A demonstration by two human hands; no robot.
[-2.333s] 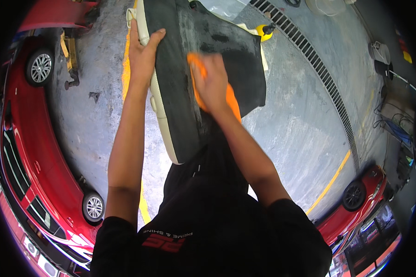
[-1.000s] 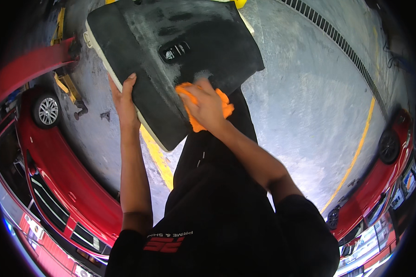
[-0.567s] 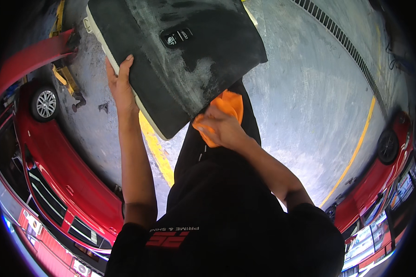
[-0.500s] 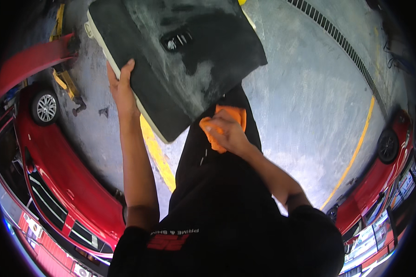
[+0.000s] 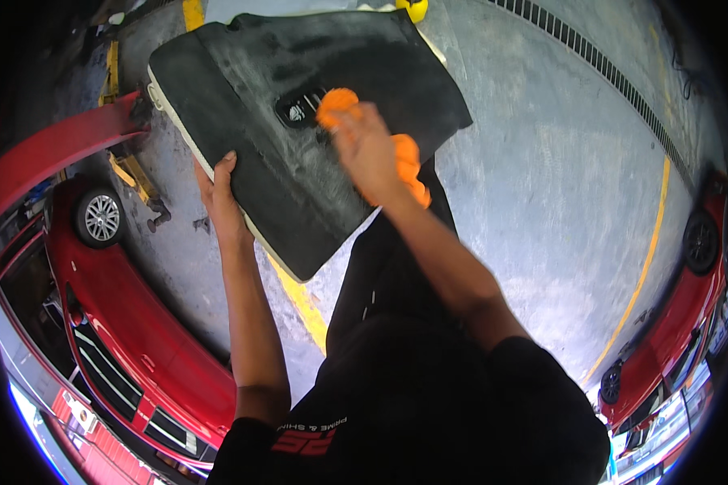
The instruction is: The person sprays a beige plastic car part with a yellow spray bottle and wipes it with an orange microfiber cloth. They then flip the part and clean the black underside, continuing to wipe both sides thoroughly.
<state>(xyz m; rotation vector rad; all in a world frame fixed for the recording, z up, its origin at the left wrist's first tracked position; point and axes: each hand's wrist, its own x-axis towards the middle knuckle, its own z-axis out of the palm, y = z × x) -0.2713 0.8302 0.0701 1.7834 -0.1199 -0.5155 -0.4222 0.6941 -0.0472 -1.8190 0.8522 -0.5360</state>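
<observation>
A large black car floor mat (image 5: 243, 105) with a pale edge is held up in front of me above the concrete floor. My left hand (image 5: 218, 198) grips its left edge, thumb on the upper face. My right hand (image 5: 364, 145) presses an orange cloth (image 5: 404, 166) against the mat's surface, near a small dark heel patch (image 5: 299, 109) at its middle. Part of the cloth bunches above my fingers and part hangs below my wrist.
A red car (image 5: 113, 323) stands at my left with a wheel (image 5: 99, 218) showing. Another red car (image 5: 687, 323) is at the right. Yellow floor lines (image 5: 303, 303) and a long drain grate (image 5: 615, 77) cross the grey concrete. A yellow object (image 5: 416, 8) sits beyond the mat.
My right hand with the orange cloth has moved up from the mat's lower edge to its middle. The left hand keeps its grip on the mat's edge.
</observation>
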